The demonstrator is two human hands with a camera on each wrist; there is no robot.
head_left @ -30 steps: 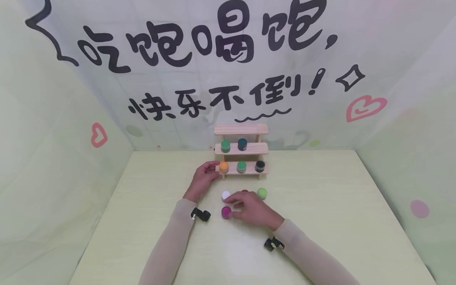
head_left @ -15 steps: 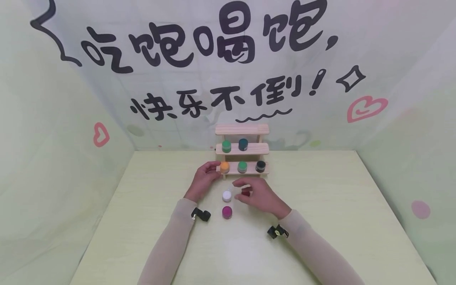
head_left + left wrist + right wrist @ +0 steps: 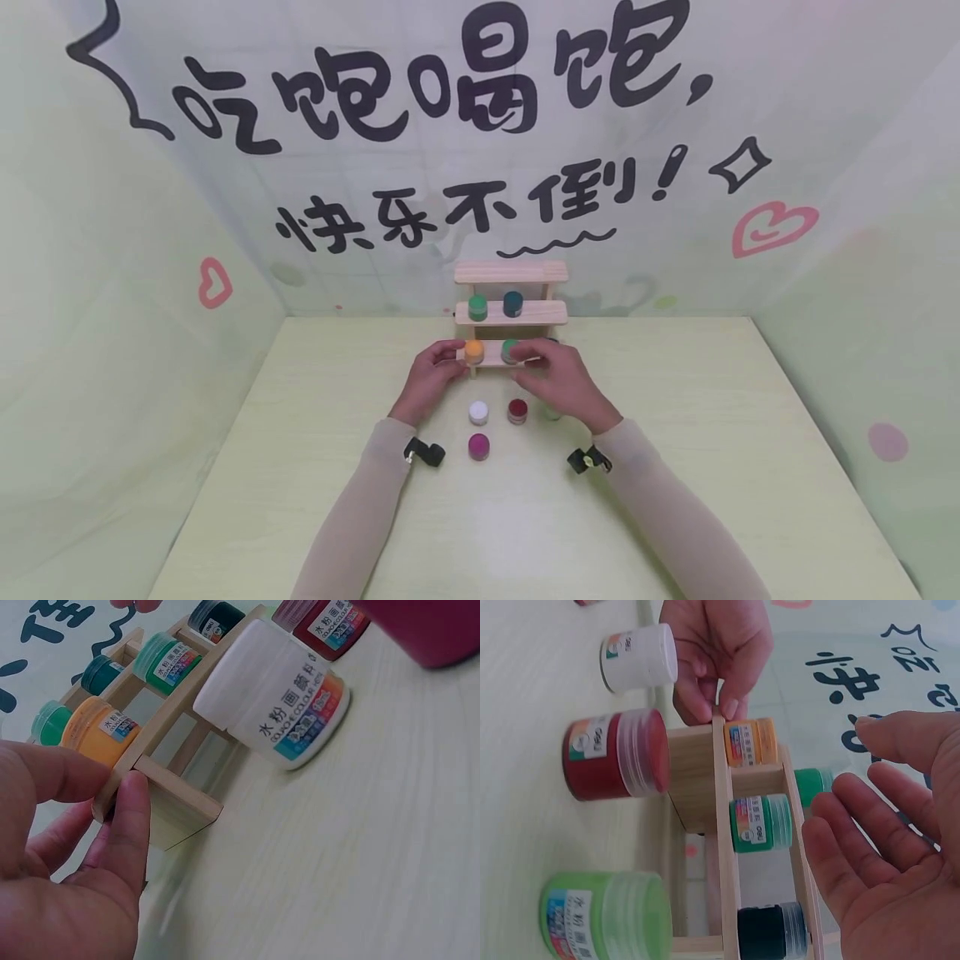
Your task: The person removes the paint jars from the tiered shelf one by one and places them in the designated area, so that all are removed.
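My left hand (image 3: 427,381) pinches the left end of the lower plank of a small wooden tiered rack (image 3: 510,272), beside an orange paint jar (image 3: 474,352). In the left wrist view the thumb and fingers (image 3: 129,825) lie on either side of the plank's end. My right hand (image 3: 561,379) is over the right part of the rack's lowest tier, its fingers loosely bent and holding nothing. Near it stand a green paint jar (image 3: 761,823) and a black paint jar (image 3: 769,934), the latter mostly hidden in the head view.
On the middle tier stand a green jar (image 3: 477,307) and a dark teal jar (image 3: 513,304). In front of the rack are white (image 3: 274,697), dark red (image 3: 517,411), magenta (image 3: 478,447) and light green jars (image 3: 607,915) on the table (image 3: 480,533). A printed cloth (image 3: 637,225) hangs behind.
My right hand has moved forward from above the loose jars to the lowest tier, uncovering the white, magenta and dark red jars. My left hand stays at the rack's end.
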